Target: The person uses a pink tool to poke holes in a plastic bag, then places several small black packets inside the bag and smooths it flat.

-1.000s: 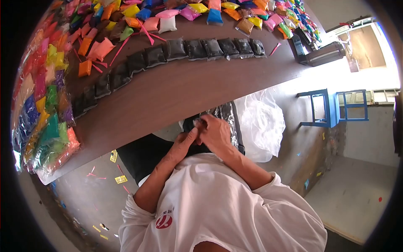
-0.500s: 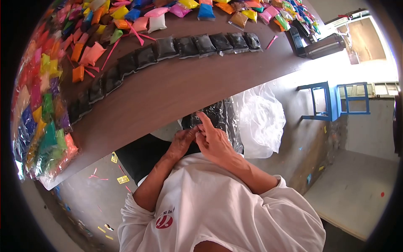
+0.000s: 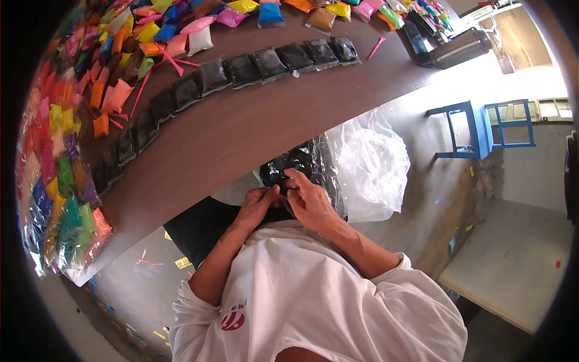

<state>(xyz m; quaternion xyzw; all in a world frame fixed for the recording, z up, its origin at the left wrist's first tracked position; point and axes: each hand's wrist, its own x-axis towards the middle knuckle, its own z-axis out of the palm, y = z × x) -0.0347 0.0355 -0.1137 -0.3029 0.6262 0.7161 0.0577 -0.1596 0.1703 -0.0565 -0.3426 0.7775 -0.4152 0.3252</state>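
My left hand (image 3: 258,204) is closed, thumb and fingers pinched together at the near edge of a clear plastic bag (image 3: 329,175) of black packets on my lap. Just right of it, my right hand (image 3: 309,202) has its index finger raised over the bag and the other fingers curled in. What the fingertips hold is too small to make out. Black packets (image 3: 244,70) lie in a curved row on the brown table (image 3: 223,136), beyond my hands.
Colourful packets (image 3: 202,40) are heaped along the table's far and left sides, with pink strips (image 3: 376,48) among and beside them. A metal flask (image 3: 461,49) lies at the far right. White plastic (image 3: 371,163) hangs right of my lap. A blue stool (image 3: 476,130) stands beyond.
The view has shifted, so the table and its packets appear further left. My hands have moved slightly apart, and my right hand sits a little lower over the bag.
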